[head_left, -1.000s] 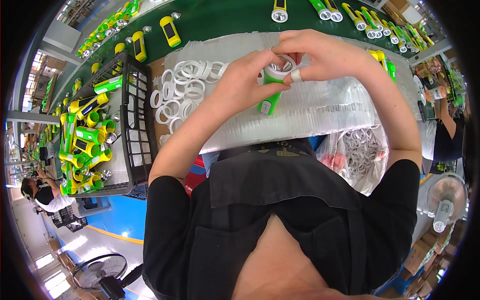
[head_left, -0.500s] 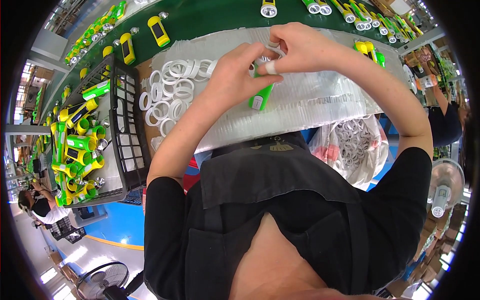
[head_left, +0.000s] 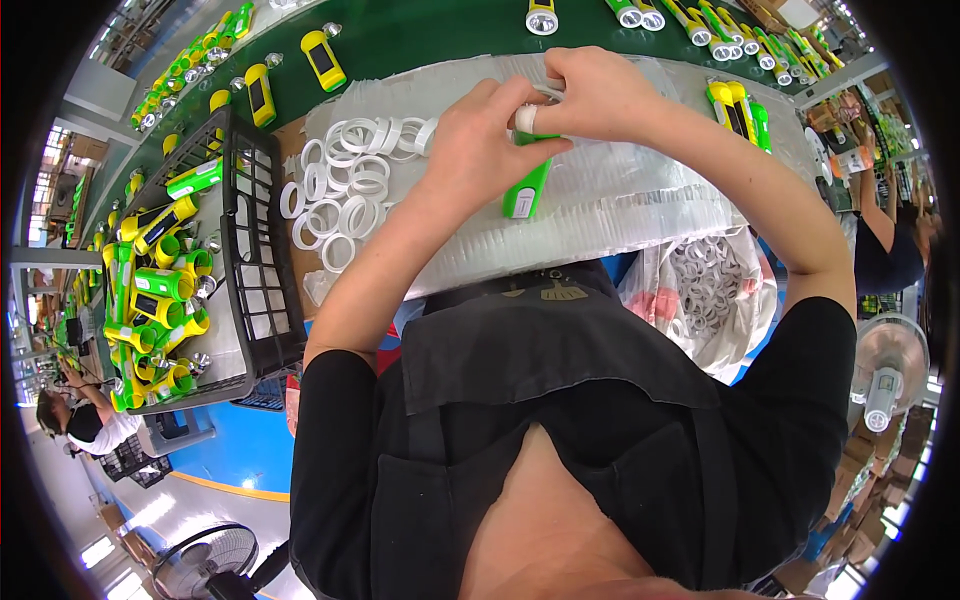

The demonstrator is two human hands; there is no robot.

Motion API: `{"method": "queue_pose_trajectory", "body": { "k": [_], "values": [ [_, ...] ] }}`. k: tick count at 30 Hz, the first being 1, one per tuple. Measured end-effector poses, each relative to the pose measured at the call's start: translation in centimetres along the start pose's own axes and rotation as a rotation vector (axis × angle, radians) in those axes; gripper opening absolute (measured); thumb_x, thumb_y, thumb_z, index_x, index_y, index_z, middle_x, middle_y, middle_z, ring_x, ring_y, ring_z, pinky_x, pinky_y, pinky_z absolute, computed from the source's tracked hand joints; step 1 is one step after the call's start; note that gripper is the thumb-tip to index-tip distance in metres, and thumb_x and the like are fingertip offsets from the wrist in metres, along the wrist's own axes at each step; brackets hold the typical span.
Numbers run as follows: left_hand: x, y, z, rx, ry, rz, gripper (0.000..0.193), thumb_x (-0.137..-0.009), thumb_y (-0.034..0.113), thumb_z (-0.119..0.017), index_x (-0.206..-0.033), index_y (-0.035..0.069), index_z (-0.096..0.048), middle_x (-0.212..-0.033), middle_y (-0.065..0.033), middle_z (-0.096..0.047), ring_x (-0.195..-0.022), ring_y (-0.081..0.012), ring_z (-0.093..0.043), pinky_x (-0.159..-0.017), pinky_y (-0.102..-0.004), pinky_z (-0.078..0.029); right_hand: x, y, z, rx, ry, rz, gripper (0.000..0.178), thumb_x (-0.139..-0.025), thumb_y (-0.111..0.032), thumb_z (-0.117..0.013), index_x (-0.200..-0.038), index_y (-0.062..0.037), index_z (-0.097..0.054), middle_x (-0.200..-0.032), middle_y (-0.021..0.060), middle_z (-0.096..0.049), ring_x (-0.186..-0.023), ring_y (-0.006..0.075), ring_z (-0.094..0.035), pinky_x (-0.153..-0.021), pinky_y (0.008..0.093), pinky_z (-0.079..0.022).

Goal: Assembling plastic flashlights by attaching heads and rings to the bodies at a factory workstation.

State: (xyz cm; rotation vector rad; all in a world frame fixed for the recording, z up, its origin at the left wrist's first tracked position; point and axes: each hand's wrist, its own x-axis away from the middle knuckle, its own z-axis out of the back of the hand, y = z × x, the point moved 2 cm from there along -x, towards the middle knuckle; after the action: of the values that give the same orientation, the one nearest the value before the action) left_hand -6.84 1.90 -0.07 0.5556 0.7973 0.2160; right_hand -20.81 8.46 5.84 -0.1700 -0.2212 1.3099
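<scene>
Over the front work surface, both hands meet at the head of a green flashlight (head_left: 525,192), whose body points down toward me. My left hand (head_left: 475,140) is closed around the flashlight's upper part. Opposite it, my right hand (head_left: 600,97) has its fingers bent over a white ring (head_left: 548,91) at the flashlight's head; most of the ring is hidden by fingers. A white wrap (head_left: 525,119) circles one finger of the right hand. Left of my left hand, several loose white rings (head_left: 350,185) lie heaped on the plastic-covered board (head_left: 620,200).
A black crate (head_left: 262,250) at left holds several yellow and green flashlights (head_left: 160,285). More flashlights (head_left: 323,62) lie on the green table (head_left: 420,40). A bag (head_left: 760,295) of white rings hangs below the board's right side. A fan (head_left: 205,560) stands lower left; people work at both sides.
Both hands stay at the flashlight's head, with fingers shifted slightly. The white ring and the clear lens seen earlier are now mostly covered by my fingers.
</scene>
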Motion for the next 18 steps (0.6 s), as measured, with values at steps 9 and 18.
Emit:
{"method": "queue_pose_trajectory", "body": {
  "k": [9, 18],
  "values": [
    [0.3, 0.0, 0.1, 0.033, 0.007, -0.016, 0.041, -0.065, 0.022, -0.088, -0.093, 0.009, -0.062, -0.083, -0.0031, -0.064, -0.066, -0.0176, -0.056, -0.059, -0.0298, -0.047, 0.6, 0.3, 0.9, 0.013, -0.007, 0.076, 0.048, -0.074, -0.046, -0.075, -0.082, -0.0029, -0.056, -0.080, 0.0086, -0.058, -0.075, 0.0207, -0.058, -0.065, 0.0334, -0.046],
    [-0.2, -0.7, 0.1, 0.050, -0.014, 0.038, 0.040, -0.067, 0.020, -0.087, -0.096, 0.007, -0.062, -0.086, -0.0040, -0.065, -0.071, -0.0181, -0.060, -0.064, -0.0289, -0.050, -0.2, 1.0, -1.7, -0.147, 0.147, 0.186, 0.062, -0.074, -0.046, -0.071, -0.120, -0.0052, -0.060, -0.087, 0.0107, -0.062, -0.079, 0.0220, -0.062, -0.068, 0.0347, -0.050]
  ]
}}
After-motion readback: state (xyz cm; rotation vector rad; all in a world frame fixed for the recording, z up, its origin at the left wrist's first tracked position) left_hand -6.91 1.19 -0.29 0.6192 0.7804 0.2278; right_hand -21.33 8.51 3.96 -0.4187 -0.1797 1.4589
